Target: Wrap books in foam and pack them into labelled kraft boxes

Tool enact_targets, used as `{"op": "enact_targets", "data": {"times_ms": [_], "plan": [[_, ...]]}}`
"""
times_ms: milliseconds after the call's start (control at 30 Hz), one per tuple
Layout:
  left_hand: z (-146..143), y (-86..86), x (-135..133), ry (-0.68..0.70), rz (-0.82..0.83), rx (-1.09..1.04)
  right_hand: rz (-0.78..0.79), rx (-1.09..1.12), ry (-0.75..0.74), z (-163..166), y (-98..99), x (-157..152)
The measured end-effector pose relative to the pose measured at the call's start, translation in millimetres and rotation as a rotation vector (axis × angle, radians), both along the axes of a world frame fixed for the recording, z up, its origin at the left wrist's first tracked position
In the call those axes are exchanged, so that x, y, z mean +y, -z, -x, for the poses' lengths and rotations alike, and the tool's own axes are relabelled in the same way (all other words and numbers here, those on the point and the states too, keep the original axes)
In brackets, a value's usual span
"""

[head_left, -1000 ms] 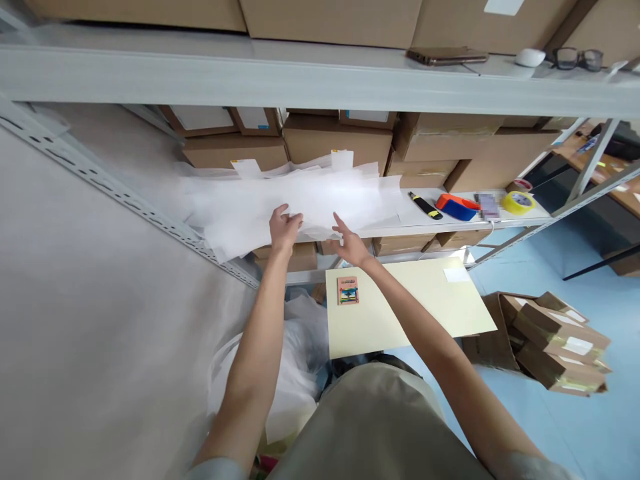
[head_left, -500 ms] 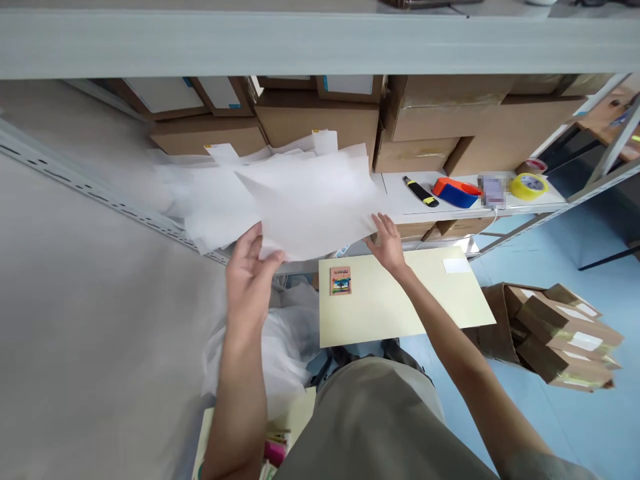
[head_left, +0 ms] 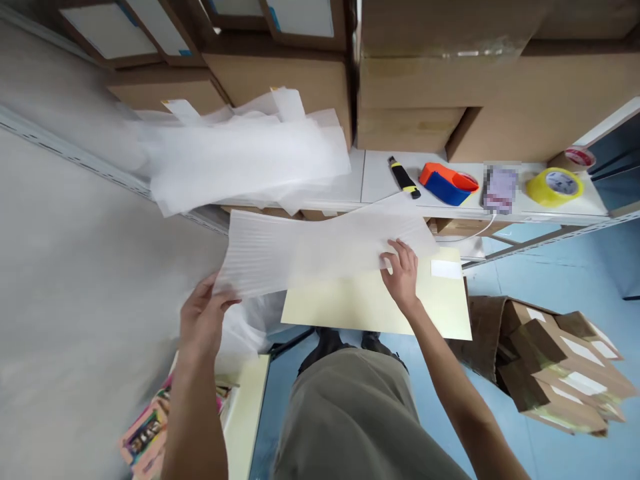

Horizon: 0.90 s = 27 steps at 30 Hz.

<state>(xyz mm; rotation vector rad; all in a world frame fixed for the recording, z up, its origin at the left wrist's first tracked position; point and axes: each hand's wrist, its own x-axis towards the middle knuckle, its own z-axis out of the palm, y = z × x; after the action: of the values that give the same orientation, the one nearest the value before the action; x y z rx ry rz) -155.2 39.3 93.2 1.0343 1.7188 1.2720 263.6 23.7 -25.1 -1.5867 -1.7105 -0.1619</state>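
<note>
A thin, translucent white foam sheet [head_left: 310,247] is stretched between my two hands above the pale yellow board [head_left: 345,303]. My left hand [head_left: 203,317] pinches its lower left corner between thumb and fingers. At the right end, the thumb and fingers of my right hand [head_left: 401,270] are closed on the sheet's lower edge. Behind it, a pile of similar foam sheets [head_left: 240,157] lies on the shelf [head_left: 380,180]. The small printed box seen earlier on the board is hidden beneath the sheet.
On the shelf lie a box cutter [head_left: 404,177], an orange and blue band [head_left: 449,183], a blurred-out device [head_left: 500,190] and yellow tape [head_left: 555,187]. Cardboard boxes [head_left: 410,127] stand behind. An open carton of boxes [head_left: 555,360] is at right; printed packs [head_left: 147,433] lie lower left.
My hands have drawn the top foam sheet off the pile, toward me and over the yellow board. My left hand has moved left and down. The view has shifted closer to the shelf.
</note>
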Motion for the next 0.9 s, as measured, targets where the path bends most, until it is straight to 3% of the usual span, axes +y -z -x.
{"op": "enact_targets", "data": {"times_ms": [300, 600, 733, 900], "plan": [[-80.8, 109.8, -0.7, 0.12, 0.349, 0.103, 0.271, 0.062, 0.126, -67.2, 100.4, -93.8], [-121.1, 207.8, 22.1, 0.245, 0.619, 0.166, 0.479, 0.124, 0.27, -84.3, 187.5, -126.9], [-120.1, 238.3, 24.6, 0.257, 0.679, 0.205, 0.55, 0.141, 0.289, -81.4, 213.9, -129.2], [-113.8, 257.5, 21.7, 0.229, 0.77, 0.137, 0.662, 0.157, 0.266, -76.5, 229.8, -126.2]]}}
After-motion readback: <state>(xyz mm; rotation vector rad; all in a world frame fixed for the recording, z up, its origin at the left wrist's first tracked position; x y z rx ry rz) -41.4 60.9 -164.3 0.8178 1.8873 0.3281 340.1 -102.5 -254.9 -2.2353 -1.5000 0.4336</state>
